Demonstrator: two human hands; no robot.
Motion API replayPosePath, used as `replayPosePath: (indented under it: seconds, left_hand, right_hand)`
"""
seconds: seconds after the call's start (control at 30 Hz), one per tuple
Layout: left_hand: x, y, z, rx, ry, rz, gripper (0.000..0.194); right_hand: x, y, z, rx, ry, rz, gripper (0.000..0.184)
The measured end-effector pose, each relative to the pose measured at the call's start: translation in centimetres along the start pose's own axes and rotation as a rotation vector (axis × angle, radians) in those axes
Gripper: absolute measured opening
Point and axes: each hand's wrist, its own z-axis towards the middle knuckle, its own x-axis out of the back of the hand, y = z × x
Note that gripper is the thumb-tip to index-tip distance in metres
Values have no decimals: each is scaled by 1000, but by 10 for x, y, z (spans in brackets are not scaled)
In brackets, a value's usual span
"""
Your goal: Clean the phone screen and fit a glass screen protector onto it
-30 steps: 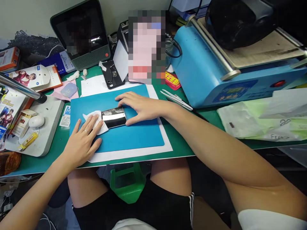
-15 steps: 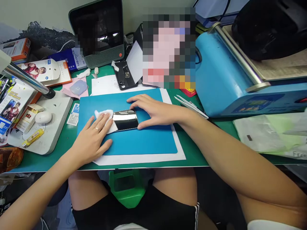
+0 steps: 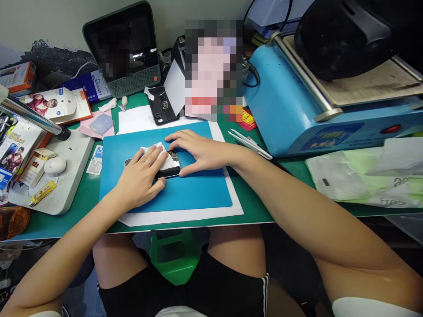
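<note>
A phone [image 3: 169, 171] with a dark, glossy face lies flat on a blue mat [image 3: 194, 193]. My left hand [image 3: 142, 176], a ring on one finger, presses a white tissue [image 3: 162, 154] against the phone's surface with its fingers laid out flat. This hand and the tissue hide much of the phone's middle. Around the phone's right end, my right hand [image 3: 198, 152] has its thumb at the near corner and its fingers at the far corner, holding it in place.
Behind the mat lie a black phone case [image 3: 161, 105] and a screen device [image 3: 122, 48]. White tweezers [image 3: 250, 144] sit right of the mat, near a blue machine [image 3: 280, 110] and a plastic bag [image 3: 343, 176]. At left stand a lamp base [image 3: 71, 163] and boxes [image 3: 24, 136].
My left hand has slid the tissue to the right along the phone, uncovering its left end. My right hand keeps its hold at the right end. The whole view has shifted slightly.
</note>
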Motion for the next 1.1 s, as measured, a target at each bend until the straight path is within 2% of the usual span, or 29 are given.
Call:
replayPosePath:
  seconds: [0.17,0.43,0.67,0.93,1.1]
  left_hand:
    - [-1,-4,-11,50,-1,-49,69]
    - [5,-2,2,81,-30,-38,66]
    - [-2,-1,-20,106,-16,-20,68]
    - [5,2,-2,101,-41,-10,67]
    - [-3,6,-23,90,-17,3,68]
  right_hand:
    - [1,0,0,3,-3,-2,71]
    - [0,0,1,2,-4,-9,71]
    - [1,0,1,2,-4,-9,72]
    - [0,1,1,6,2,-19,73]
    - [0,1,1,13,9,-16,71]
